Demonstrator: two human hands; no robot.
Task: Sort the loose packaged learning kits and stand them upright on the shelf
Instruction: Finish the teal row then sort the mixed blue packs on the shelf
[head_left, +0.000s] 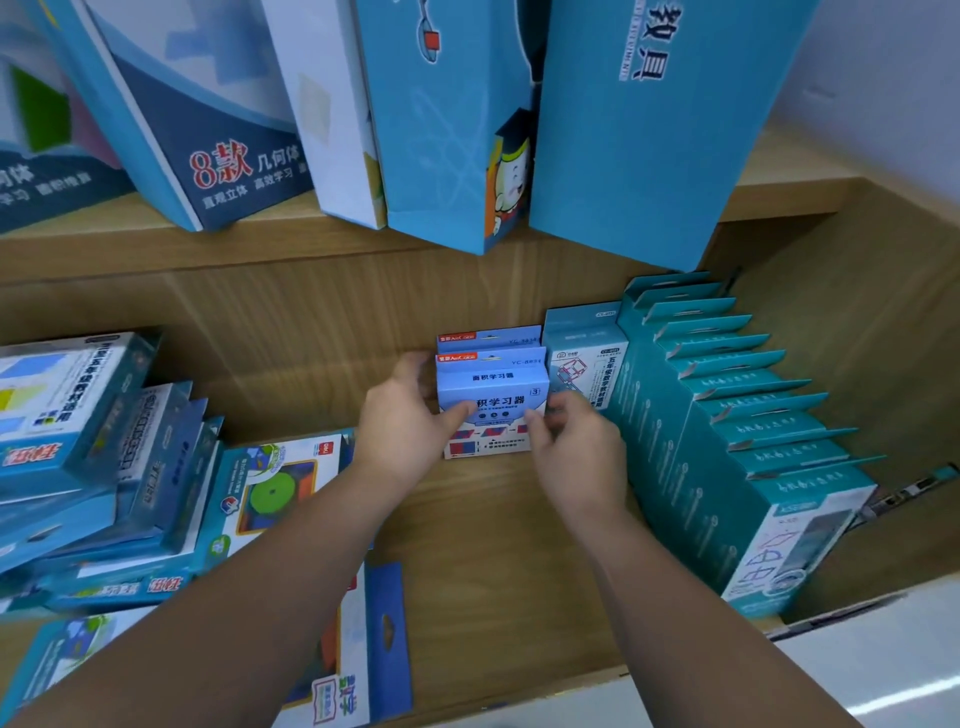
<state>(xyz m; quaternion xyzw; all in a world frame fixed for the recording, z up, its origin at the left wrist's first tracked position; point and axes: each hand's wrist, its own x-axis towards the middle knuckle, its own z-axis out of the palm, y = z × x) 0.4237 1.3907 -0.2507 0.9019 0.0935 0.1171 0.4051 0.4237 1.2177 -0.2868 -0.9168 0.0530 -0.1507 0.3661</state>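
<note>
A small light-blue kit box stands upright on the wooden shelf, in front of a second identical box. My left hand grips its left side and my right hand grips its right side. To its right stands a white-and-teal kit, then a long upright row of teal boxes. Loose kits lie flat in a heap at the left, with more flat packs under my left forearm.
Tall blue boxes stand on the upper shelf and overhang the lower one. The wooden back panel closes the rear. A white surface lies at the lower right.
</note>
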